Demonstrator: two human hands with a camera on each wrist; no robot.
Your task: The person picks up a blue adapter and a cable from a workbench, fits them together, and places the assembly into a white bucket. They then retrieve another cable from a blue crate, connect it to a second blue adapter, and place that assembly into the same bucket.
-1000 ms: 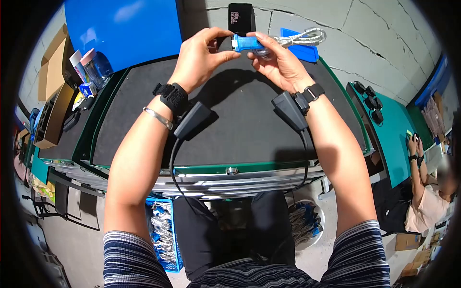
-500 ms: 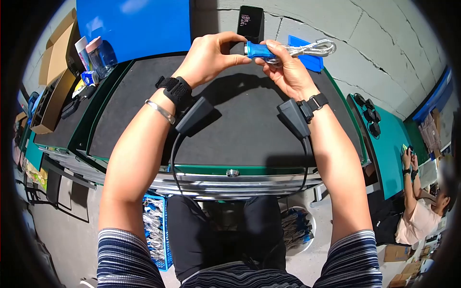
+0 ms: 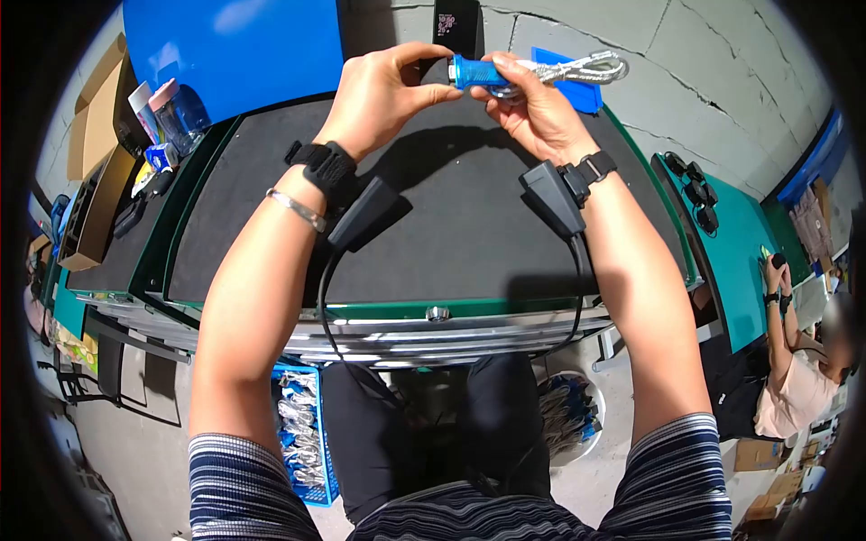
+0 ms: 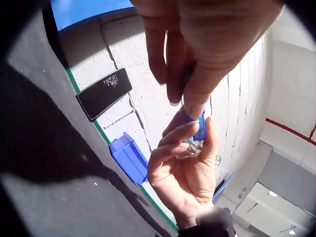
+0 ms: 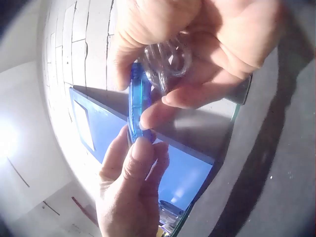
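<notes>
Above the back of the dark work surface (image 3: 469, 234), both hands hold a coiled data cable with a translucent blue connector (image 3: 480, 74). My right hand (image 3: 546, 122) grips the blue body and the silvery cable (image 3: 586, 67) gathered behind it, thumb on top. My left hand (image 3: 372, 97) comes from the other side, its thumb and index finger pinching the connector's pale end. In the right wrist view the blue housing (image 5: 139, 98) stands upright between both sets of fingertips. The left wrist view shows only a little of the blue housing (image 4: 199, 130); fingers hide the rest.
A phone (image 3: 456, 29) and a blue tray (image 3: 577, 90) lie behind the work surface. Cardboard box (image 3: 95, 135) and bottles (image 3: 176, 113) stand at left. A blue basket (image 3: 332, 469) and white bucket (image 3: 597, 424) of cables stand below. Another person (image 3: 794, 388) sits at right.
The head view has shifted slightly. Both hands keep the connector between them in nearly the same pose, the left fingertips staying at its end.
</notes>
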